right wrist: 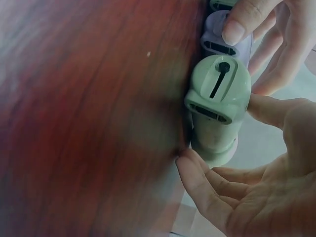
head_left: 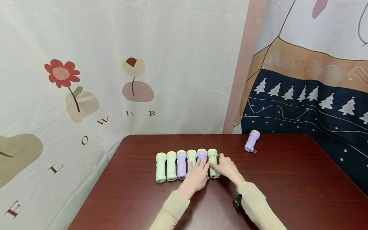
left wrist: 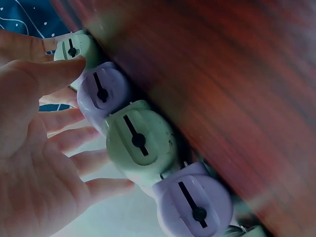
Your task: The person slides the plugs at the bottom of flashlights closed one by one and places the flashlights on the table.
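Six flashlights lie side by side in a row. The two at the left are light green ones (head_left: 161, 167) (head_left: 171, 166), followed by a purple flashlight (head_left: 181, 164), another green flashlight (head_left: 191, 154), a second purple flashlight (head_left: 202, 153) and a green flashlight (head_left: 213, 163) at the right end. My left hand (head_left: 196, 177) rests over the second purple flashlight and its green neighbour, fingers extended, the thumb by the purple one's tail end (left wrist: 102, 93). With thumb on one side and fingers on the other, my right hand (head_left: 228, 167) holds the right-end green flashlight, whose tail faces the right wrist camera.
A separate purple flashlight (head_left: 252, 141) with its plug prongs out lies near the back edge on the right. The dark red table (head_left: 287, 179) meets a light flower-print cloth (head_left: 187, 64) and a navy tree-print cloth (head_left: 302, 105) behind. My right wrist wears a black band (head_left: 237, 202).
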{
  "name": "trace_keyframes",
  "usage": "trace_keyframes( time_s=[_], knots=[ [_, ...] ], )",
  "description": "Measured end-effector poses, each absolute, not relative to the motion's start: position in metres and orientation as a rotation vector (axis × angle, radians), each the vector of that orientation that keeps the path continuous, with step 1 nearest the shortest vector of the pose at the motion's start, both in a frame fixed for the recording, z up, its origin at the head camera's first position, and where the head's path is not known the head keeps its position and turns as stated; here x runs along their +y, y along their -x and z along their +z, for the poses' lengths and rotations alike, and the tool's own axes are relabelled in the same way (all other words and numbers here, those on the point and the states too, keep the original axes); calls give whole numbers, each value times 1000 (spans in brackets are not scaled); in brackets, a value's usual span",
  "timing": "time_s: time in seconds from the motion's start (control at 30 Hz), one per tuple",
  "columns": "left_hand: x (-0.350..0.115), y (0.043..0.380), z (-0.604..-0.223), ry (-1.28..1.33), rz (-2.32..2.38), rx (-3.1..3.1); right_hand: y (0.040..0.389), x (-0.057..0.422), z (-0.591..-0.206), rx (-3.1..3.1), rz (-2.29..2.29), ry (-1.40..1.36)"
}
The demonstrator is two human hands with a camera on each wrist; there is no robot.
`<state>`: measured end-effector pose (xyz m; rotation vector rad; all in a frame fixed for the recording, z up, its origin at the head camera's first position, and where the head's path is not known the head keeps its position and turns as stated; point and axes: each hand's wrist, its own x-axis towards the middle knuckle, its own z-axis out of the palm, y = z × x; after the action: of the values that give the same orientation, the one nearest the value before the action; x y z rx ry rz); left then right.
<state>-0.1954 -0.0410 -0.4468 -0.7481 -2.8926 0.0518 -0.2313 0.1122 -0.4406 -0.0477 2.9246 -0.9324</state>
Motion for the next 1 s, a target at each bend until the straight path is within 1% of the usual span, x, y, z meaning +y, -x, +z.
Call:
trace_keyframes(
  time_s=[0.2,0.47,0.8,1.0],
  knots=[
    [-35,197,-448,777,104,-2850,233,124,-443,2917,-931,43],
    [-26,199,-448,845,202,-2801,234,143,-440,2964,-976,-30],
    [-20,203,-450,877,260,-2823,245,185,-429,3154,-1009,-89],
    [-20,203,-449,871,216,-2844,259,211,-424,3215,-1017,-123]
  ],
)
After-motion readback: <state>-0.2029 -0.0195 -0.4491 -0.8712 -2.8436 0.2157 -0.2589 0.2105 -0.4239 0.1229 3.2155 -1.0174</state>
